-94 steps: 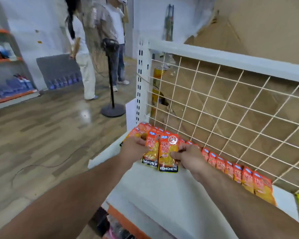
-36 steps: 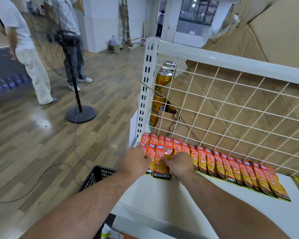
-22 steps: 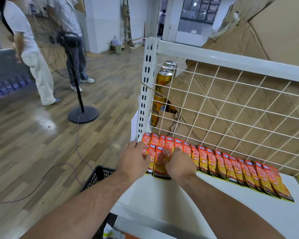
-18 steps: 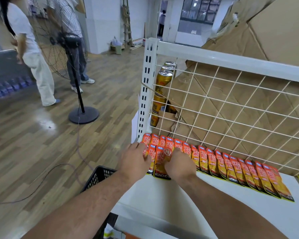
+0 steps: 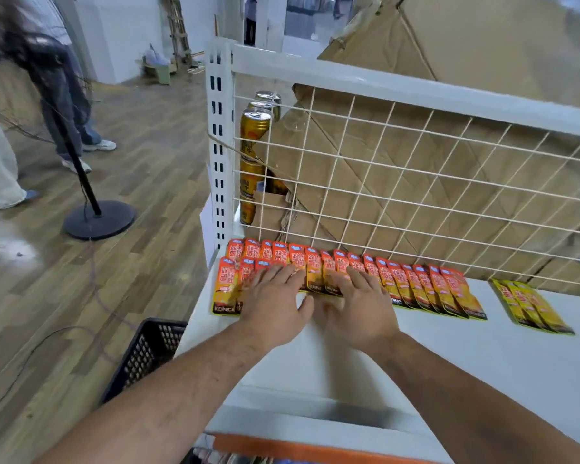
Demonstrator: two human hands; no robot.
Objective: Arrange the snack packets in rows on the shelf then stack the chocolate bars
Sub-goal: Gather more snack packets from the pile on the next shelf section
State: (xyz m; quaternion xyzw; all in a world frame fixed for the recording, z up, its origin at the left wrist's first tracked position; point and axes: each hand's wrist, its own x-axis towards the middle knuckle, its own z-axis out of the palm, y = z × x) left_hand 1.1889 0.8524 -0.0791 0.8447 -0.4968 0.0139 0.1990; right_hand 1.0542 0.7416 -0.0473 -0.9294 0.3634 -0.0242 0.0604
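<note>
As fingers [image 5: 277,273] spread, left hand [image 5: 275,301] and right hand [image 5: 357,308] lie flat on packets [image 5: 426,286].

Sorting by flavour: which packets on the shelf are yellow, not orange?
The small group lying apart at the far right; the long rows are all orange.

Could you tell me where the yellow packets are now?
Head view: the yellow packets lie on the white shelf at far right, apart from the orange packets to their left.
</note>
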